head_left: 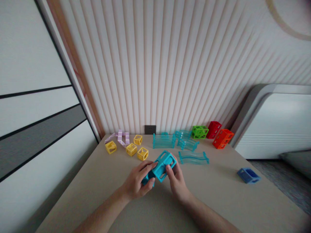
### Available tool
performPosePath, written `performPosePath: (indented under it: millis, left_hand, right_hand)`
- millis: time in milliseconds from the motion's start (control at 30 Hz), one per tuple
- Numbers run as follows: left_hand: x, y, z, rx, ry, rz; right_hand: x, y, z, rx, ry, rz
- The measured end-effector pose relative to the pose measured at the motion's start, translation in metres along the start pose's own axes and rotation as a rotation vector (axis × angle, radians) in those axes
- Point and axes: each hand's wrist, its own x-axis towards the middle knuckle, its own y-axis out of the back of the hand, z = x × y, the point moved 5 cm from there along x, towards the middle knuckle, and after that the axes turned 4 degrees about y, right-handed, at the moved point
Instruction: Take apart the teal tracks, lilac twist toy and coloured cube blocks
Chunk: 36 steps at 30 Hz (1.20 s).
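Both hands hold a teal open-frame block piece just above the beige table, near its middle. My left hand grips its left end, with another teal part partly hidden under the fingers. My right hand pinches its right side with thumb and fingers.
Several yellow cube frames and a lilac zigzag piece lie at the back left. Clear teal track pieces sit behind the hands. Green, red and orange blocks stand at the back right; a blue block lies right. A ribbed wall rises behind.
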Motion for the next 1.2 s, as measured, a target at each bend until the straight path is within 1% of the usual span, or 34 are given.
performPosePath:
  millis: [100, 200, 233, 300, 400, 500, 567, 633, 700, 800, 900, 1000, 1100, 1167, 1200]
  left_hand:
    - [0.001, 0.002, 0.003, 0.034, -0.053, -0.005]
    - [0.002, 0.01, 0.007, 0.117, -0.131, 0.023]
    - [0.002, 0.015, 0.007, 0.146, -0.132, 0.049]
    - [0.004, 0.029, -0.002, 0.197, -0.066, 0.125]
    - [0.001, 0.061, -0.03, 0.278, 0.09, 0.273]
    - [-0.012, 0.094, -0.069, 0.385, 0.209, 0.389]
    - [-0.028, 0.119, -0.099, 0.47, 0.367, 0.511]
    - [-0.048, 0.141, -0.127, 0.585, 0.598, 0.63]
    - [-0.061, 0.153, -0.145, 0.635, 0.698, 0.667]
    - [-0.073, 0.157, -0.163, 0.655, 0.776, 0.655]
    - [-0.077, 0.15, -0.174, 0.653, 0.825, 0.623]
    - [-0.078, 0.143, -0.179, 0.651, 0.841, 0.603]
    - [-0.076, 0.143, -0.173, 0.67, 0.838, 0.623]
    - [-0.071, 0.146, -0.16, 0.7, 0.815, 0.659]
    - [-0.067, 0.147, -0.15, 0.706, 0.779, 0.678]
  right_hand:
    - [-0.001, 0.003, 0.011, 0.077, -0.047, 0.054]
    - [0.001, 0.007, 0.015, 0.116, -0.07, 0.103]
    - [0.003, 0.008, 0.014, 0.114, -0.07, 0.116]
    - [0.006, 0.011, 0.009, 0.098, -0.059, 0.137]
    - [0.009, 0.013, 0.001, 0.068, -0.042, 0.146]
    - [0.007, 0.006, -0.005, 0.042, -0.055, 0.096]
    - [0.004, 0.0, -0.008, 0.026, -0.062, 0.051]
    - [0.001, -0.006, -0.01, 0.013, -0.059, 0.008]
    - [-0.002, -0.01, -0.012, 0.001, -0.057, -0.037]
    - [-0.004, -0.013, -0.014, -0.015, -0.05, -0.089]
    - [-0.005, -0.014, -0.015, -0.017, -0.057, -0.125]
    - [-0.006, -0.016, -0.015, -0.018, -0.076, -0.162]
    - [-0.007, -0.017, -0.015, -0.016, -0.078, -0.178]
    - [-0.009, -0.018, -0.014, -0.01, -0.079, -0.183]
    - [-0.01, -0.019, -0.013, -0.005, -0.08, -0.188]
